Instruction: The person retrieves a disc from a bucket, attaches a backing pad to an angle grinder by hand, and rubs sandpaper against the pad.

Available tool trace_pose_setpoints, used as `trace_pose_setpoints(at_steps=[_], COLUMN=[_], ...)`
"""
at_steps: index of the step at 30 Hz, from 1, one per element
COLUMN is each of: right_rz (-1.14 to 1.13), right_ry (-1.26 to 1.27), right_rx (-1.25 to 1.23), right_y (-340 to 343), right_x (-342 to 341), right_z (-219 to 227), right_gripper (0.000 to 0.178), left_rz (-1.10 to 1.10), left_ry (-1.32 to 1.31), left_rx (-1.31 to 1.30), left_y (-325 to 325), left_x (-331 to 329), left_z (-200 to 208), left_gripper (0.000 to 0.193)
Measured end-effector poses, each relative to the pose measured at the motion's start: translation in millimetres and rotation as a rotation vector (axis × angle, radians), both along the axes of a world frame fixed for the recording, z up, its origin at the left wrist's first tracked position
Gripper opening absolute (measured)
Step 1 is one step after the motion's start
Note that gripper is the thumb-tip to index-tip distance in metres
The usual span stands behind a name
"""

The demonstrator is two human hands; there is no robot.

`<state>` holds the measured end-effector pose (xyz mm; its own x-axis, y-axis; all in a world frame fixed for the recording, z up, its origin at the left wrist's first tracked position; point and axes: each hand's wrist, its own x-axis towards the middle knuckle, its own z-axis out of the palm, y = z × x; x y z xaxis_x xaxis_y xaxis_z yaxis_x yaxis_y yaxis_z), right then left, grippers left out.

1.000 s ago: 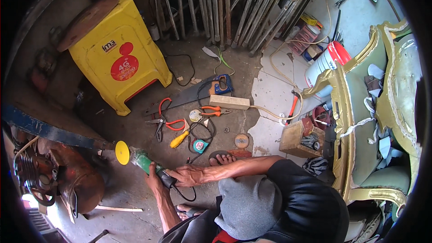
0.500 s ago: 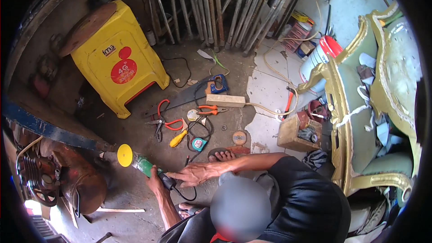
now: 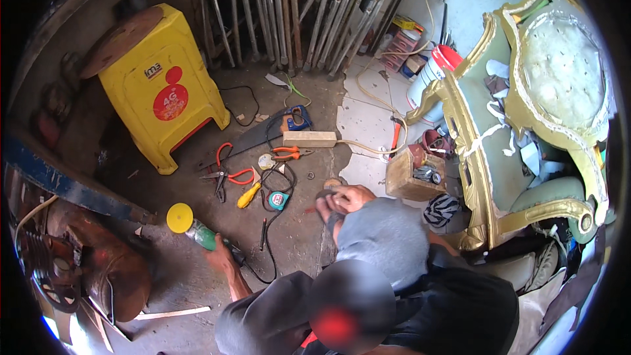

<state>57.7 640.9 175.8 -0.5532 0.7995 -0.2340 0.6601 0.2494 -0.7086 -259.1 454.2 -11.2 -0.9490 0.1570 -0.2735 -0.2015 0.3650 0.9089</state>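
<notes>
My left hand (image 3: 223, 261) is wrapped round the green body of an angle grinder (image 3: 204, 236). A yellow disc (image 3: 179, 217) is fitted at the grinder's far end, held above the floor. Its black cable (image 3: 274, 269) loops to the right and forward. My right hand (image 3: 353, 197) is low, beside my foot (image 3: 327, 205) and a round tan disc (image 3: 333, 184) on the floor. Its fingers are partly hidden and blurred, so whether they grip the disc cannot be made out.
Pliers with orange handles (image 3: 286, 152), red-handled cutters (image 3: 241, 176), a yellow screwdriver (image 3: 249, 196), a tape measure (image 3: 277, 200) and a handsaw (image 3: 253, 144) lie ahead. A yellow stool (image 3: 158, 85) stands far left. A wooden box (image 3: 407, 177) and a gold-framed chair (image 3: 490, 158) are on the right.
My right hand has left the grinder's rear and moved right and down to the floor by the tan disc. My left hand keeps hold of the grinder. The view has shifted slightly.
</notes>
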Motion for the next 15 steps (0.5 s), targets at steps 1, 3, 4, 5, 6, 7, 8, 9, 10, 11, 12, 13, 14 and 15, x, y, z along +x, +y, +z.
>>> trace_pose_setpoints(at_steps=[1,3,4,5,6,7,8,9,10,11,12,13,14,15], right_rz=[-0.038,0.038,0.051,0.055,0.057,0.059,0.011,-0.033,-0.037,-0.094,-0.152,-0.297,-0.332,-0.37], right_ry=[-0.113,-0.049,0.003,0.047,0.088,0.097,0.079,0.062,0.072,0.024,-0.024,0.033,-0.022,-0.076], right_rx=[-0.024,0.163,0.2,0.242,0.286,0.271,0.189,0.108,0.104,0.111,0.118,-0.114,-0.072,-0.029], right_y=[3.8,38.3,53.3,68.6,84.4,95.7,113.1,130.7,151.5,171.5,193.6,215.2,240.2,265.6], right_x=[-1.1,41.0,48.3,60.0,73.2,69.8,72.9,76.7,87.7,102.1,116.4,119.9,122.6,125.8], right_z=[2.8,-45.7,-56.7,-66.1,-74.6,-63.8,-53.7,-48.1,-51.1,-53.7,-55.8,-50.1,-45.9,-42.2], right_gripper=[0.036,0.034,0.033,0.033,0.032,0.032,0.033,0.034,0.034,0.036,0.038,0.042,0.042,0.042], left_rz=[-0.013,-0.057,-0.02,0.0,-0.005,-0.022,-0.039,-0.033,-0.04,-0.051,-0.112,-0.104,-0.13,-0.159], left_ry=[0.026,0.044,0.205,0.363,0.366,0.364,0.36,0.366,0.34,0.311,0.285,0.297,0.223,0.148], left_rx=[-0.084,-0.154,-0.361,-0.565,-0.573,-0.563,-0.541,-0.545,-0.473,-0.398,-0.347,-0.358,-0.367,-0.375], left_y=[-9.3,-3.9,-8.4,-10.6,-13.5,-19.9,-18.9,-22.0,-21.8,-19.4,-14.4,-17.0,-17.8,-19.4], left_x=[-5.4,-9.4,-12.6,-12.5,-11.4,-13.0,-12.8,-12.4,-8.9,-4.8,-2.2,-3.4,-6.7,-9.5], left_z=[-0.6,-8.3,-24.9,-35.3,-36.7,-37.8,-36.6,-33.8,-28.1,-17.6,-6.5,-0.8,1.1,1.2], left_gripper=[0.051,0.054,0.055,0.056,0.056,0.055,0.054,0.054,0.054,0.053,0.053,0.053,0.054,0.056])
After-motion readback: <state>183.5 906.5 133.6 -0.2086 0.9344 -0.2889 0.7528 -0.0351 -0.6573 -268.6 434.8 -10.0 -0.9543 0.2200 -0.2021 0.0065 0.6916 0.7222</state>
